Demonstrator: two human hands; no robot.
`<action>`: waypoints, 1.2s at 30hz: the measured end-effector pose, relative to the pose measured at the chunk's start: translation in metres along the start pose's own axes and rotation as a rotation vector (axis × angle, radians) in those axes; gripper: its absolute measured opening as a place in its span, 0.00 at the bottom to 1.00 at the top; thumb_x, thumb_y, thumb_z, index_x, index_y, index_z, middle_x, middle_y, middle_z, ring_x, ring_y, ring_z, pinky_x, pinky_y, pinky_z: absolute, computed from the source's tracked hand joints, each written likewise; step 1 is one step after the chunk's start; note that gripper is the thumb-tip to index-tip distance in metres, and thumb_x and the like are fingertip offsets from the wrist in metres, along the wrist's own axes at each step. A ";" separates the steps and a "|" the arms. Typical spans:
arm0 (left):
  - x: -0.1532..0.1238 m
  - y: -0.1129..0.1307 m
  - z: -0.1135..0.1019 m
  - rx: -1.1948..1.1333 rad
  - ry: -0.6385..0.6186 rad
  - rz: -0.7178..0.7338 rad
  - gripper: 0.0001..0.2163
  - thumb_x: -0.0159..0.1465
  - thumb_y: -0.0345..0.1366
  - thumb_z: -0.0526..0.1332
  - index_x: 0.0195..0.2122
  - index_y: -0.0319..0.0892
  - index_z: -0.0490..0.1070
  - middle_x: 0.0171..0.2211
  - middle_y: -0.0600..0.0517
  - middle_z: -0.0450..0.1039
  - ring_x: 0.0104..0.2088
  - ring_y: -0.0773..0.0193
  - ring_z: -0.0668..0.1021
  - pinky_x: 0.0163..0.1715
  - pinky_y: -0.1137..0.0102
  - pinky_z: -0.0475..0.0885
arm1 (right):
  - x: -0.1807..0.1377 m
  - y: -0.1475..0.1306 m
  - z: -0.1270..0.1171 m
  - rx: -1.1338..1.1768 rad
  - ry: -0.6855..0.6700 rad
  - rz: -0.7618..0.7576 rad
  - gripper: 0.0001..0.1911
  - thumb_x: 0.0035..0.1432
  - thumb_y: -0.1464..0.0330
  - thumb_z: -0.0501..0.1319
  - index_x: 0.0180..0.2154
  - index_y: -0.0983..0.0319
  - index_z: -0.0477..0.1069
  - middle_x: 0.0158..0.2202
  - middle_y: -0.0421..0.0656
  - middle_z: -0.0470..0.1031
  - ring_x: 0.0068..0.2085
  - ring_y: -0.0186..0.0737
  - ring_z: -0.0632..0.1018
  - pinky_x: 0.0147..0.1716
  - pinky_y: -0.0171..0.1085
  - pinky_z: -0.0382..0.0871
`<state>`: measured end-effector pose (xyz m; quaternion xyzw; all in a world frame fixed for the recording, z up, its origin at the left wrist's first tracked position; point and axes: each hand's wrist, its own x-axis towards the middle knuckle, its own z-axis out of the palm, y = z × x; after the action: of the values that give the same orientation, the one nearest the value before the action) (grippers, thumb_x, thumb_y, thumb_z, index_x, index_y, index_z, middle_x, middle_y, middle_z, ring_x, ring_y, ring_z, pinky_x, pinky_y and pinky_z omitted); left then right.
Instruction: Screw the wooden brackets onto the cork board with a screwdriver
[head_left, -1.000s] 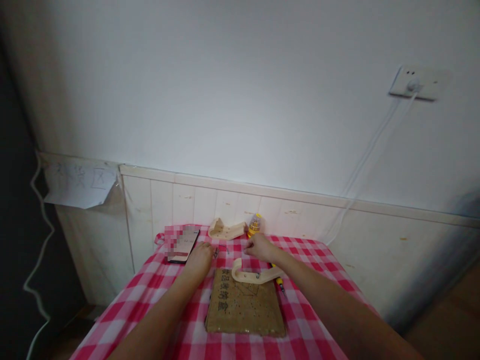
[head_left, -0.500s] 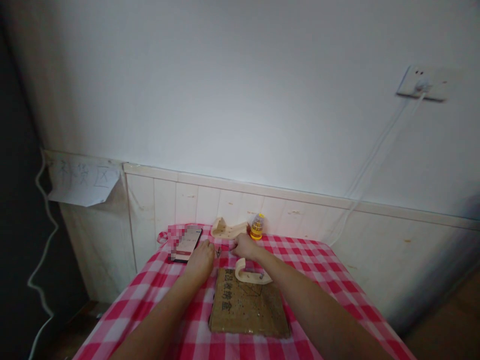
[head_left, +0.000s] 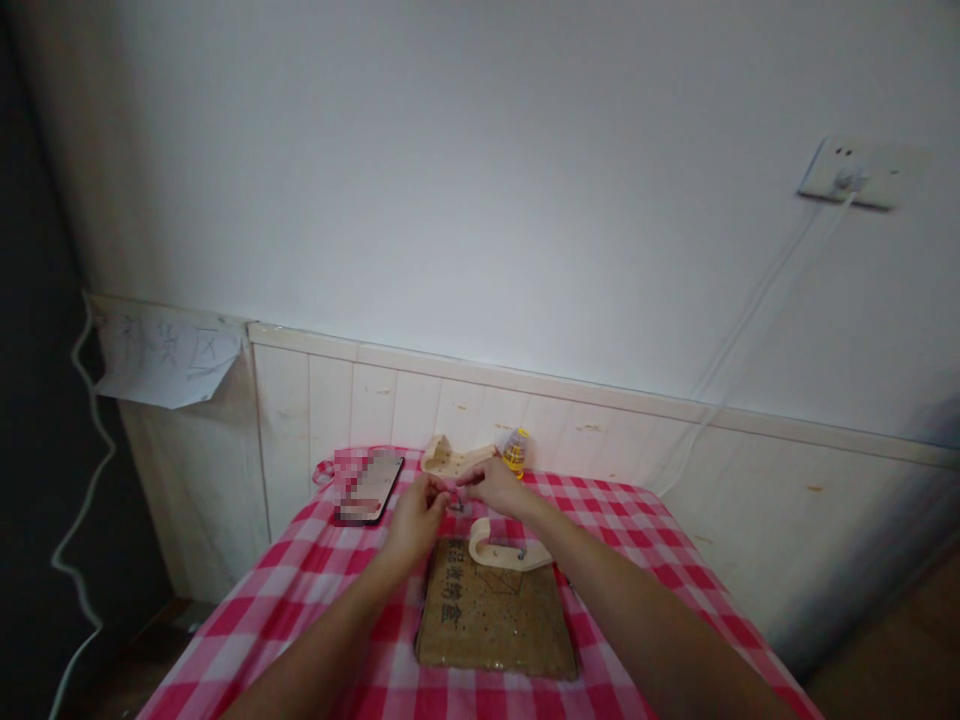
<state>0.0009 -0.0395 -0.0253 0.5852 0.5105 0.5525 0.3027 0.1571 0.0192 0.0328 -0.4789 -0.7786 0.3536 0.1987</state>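
Nearby, at bottom centre of the frame, a flat brown cardboard slab (head_left: 499,630) is lying under a pale J-shaped wooden hook (head_left: 491,555); beyond, at lower centre, the left hand (head_left: 415,515) and right hand (head_left: 495,487) are nearly meeting, fingertips pinching narrowly, whether on anything I cannot tell; behind them a second pale curved wooden piece (head_left: 450,458) is resting beside a yellow-capped container (head_left: 516,452).

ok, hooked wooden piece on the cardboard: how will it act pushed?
Probably stiff: the hooked wooden piece looks like solid wood. Likely pivots or slides on the cardboard rather than rolling, given its hooked end. Perhaps light, being slim.
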 end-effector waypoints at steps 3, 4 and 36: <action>-0.001 0.004 0.006 -0.176 -0.015 -0.041 0.15 0.60 0.51 0.60 0.32 0.45 0.61 0.23 0.57 0.70 0.23 0.65 0.74 0.25 0.72 0.67 | -0.013 -0.007 -0.007 0.098 -0.004 -0.066 0.08 0.54 0.72 0.68 0.37 0.67 0.83 0.30 0.42 0.83 0.29 0.35 0.78 0.32 0.33 0.71; -0.001 0.006 0.007 -0.220 -0.027 -0.050 0.17 0.59 0.53 0.61 0.32 0.45 0.61 0.23 0.57 0.70 0.23 0.65 0.74 0.25 0.71 0.67 | -0.017 -0.009 -0.007 0.123 -0.005 -0.084 0.08 0.54 0.70 0.68 0.37 0.67 0.83 0.30 0.42 0.83 0.28 0.34 0.77 0.31 0.33 0.70; -0.029 0.056 -0.001 0.421 -0.628 0.045 0.06 0.60 0.40 0.60 0.34 0.44 0.67 0.28 0.56 0.69 0.29 0.63 0.72 0.28 0.71 0.61 | -0.153 0.053 -0.031 -0.042 0.293 -0.138 0.09 0.66 0.72 0.54 0.34 0.61 0.71 0.27 0.39 0.74 0.24 0.35 0.76 0.24 0.32 0.69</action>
<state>0.0189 -0.0836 0.0164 0.7865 0.4823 0.2357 0.3055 0.2795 -0.0897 0.0188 -0.4749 -0.7795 0.2491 0.3237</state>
